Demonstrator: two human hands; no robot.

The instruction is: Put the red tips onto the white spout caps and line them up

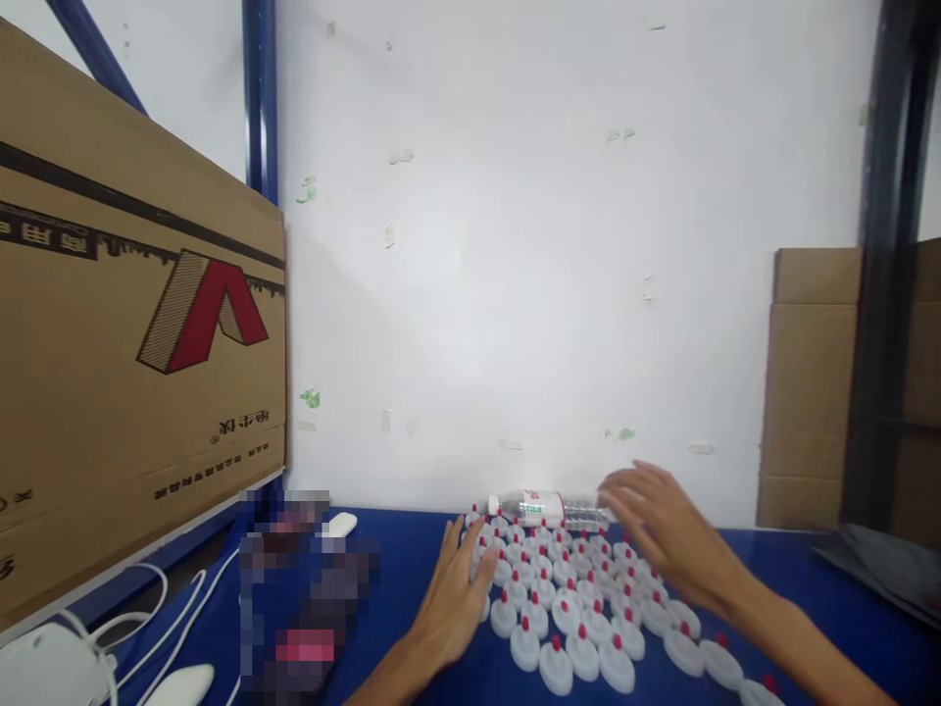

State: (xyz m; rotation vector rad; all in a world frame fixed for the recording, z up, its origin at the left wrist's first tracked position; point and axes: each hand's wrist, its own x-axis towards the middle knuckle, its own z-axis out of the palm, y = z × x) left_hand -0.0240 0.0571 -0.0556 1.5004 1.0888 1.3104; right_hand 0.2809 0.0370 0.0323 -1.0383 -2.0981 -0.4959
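Observation:
Many small white translucent squeeze bottles [557,671] with red tips stand in a close group on the blue tabletop [397,549]. My left hand [452,593] rests along the left side of the group, fingers stretched and apart, its fingertips by the outer bottles. Over the back right of the group is my right hand [658,525], fingers extended and slightly blurred, with nothing seen in it. Its fingertips are near the end of a clear plastic water bottle [580,512] lying on its side behind the group. Whether they touch it, I cannot tell.
A large cardboard box [88,392] is on the left. White cables [180,623] and a white device [55,667] lie at front left, beside a pixelated patch. A white wall [515,294] closes the back. Flattened cardboard [813,392] and a dark bag [886,564] are on the right.

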